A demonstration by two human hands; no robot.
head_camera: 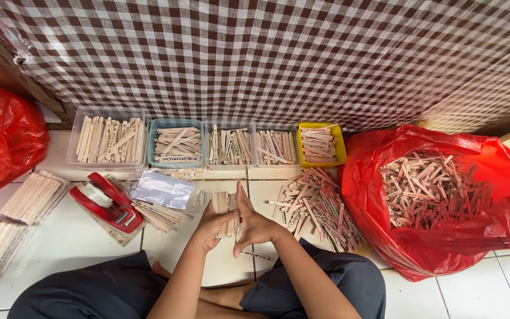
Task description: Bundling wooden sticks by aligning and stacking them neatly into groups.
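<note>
On the white tile floor, both hands square up a stack of wooden sticks (pixel 226 213).
Left hand (pixel 212 226) and right hand (pixel 254 223) press the stack between closed fingers, near a loose stick pile (pixel 320 207), a red bag (pixel 444 201) and a red tape dispenser (pixel 107 204).

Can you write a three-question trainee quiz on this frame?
1. True or false: both hands, left hand and right hand, press a stack of sticks between them.
2. What colour is the bag holding loose sticks on the right? A blue, B red, C green.
3. Fill in: the tape dispenser lies to the ___ of the hands.

Key: 1 true. 2 B. 3 left.
</note>
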